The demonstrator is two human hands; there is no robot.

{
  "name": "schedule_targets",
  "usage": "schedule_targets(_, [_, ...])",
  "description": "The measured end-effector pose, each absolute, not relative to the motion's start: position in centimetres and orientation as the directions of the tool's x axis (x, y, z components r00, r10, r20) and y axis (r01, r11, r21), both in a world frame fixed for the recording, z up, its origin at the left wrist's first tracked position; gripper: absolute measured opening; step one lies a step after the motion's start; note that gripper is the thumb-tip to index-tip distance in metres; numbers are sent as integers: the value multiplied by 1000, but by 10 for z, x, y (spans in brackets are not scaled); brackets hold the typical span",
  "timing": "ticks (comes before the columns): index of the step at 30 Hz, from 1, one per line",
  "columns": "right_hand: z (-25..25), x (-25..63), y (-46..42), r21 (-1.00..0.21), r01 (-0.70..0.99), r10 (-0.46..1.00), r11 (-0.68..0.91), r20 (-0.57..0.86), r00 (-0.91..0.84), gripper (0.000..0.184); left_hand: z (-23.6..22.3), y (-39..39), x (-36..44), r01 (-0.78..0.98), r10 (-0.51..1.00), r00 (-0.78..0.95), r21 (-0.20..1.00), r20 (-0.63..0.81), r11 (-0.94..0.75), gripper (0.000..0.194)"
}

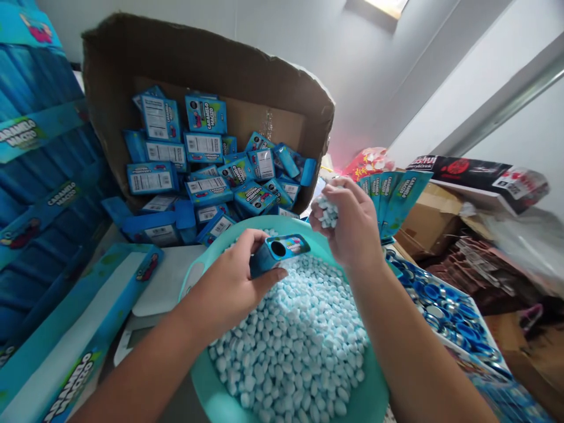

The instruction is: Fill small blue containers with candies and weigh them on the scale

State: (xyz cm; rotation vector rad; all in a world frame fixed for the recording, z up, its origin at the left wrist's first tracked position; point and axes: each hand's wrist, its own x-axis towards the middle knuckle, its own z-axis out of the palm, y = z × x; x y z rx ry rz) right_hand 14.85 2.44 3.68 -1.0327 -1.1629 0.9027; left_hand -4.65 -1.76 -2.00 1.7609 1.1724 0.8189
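My left hand (247, 264) grips a small blue candy box (264, 257) above the tub, with the round dark hole in its top facing up. To the right and a little higher, my right hand (352, 223) is closed around a handful of pale blue candies (326, 212), some showing between the fingers. Below both hands sits a turquoise tub (202, 382) heaped with the same small pale blue candies (291, 341). The handful and the box are apart.
Behind the tub, a tilted cardboard carton (211, 56) holds many blue candy boxes (205, 147). Blue display trays (79, 329) stand at left, beside a white scale (167, 276). On the right are a box of blue and silver lids (436, 311), upright blue packs (403, 200) and brown cartons (427, 220).
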Motion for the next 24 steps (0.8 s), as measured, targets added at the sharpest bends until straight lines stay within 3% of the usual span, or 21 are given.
schedule_targets(3, [41, 134, 15, -931, -254, 961, 262, 226, 162, 15, -18, -20, -47, 349, 889, 455, 909, 49, -229, 41])
schedule_targets(7, [43, 116, 6, -892, -449, 998, 54, 35, 52, 18, -12, -23, -48, 429, 822, 569, 853, 0, -297, 43])
schedule_targets(17, [39, 108, 0, -898, -436, 998, 58, 67, -4, 14, -8, -24, -48, 424, 817, 576, 868, -38, -259, 44])
schedule_targets(24, [37, 109, -3, -923, -380, 995, 61, 87, -51, 18, -14, -22, -46, 348, 802, 592, 871, 84, -348, 28])
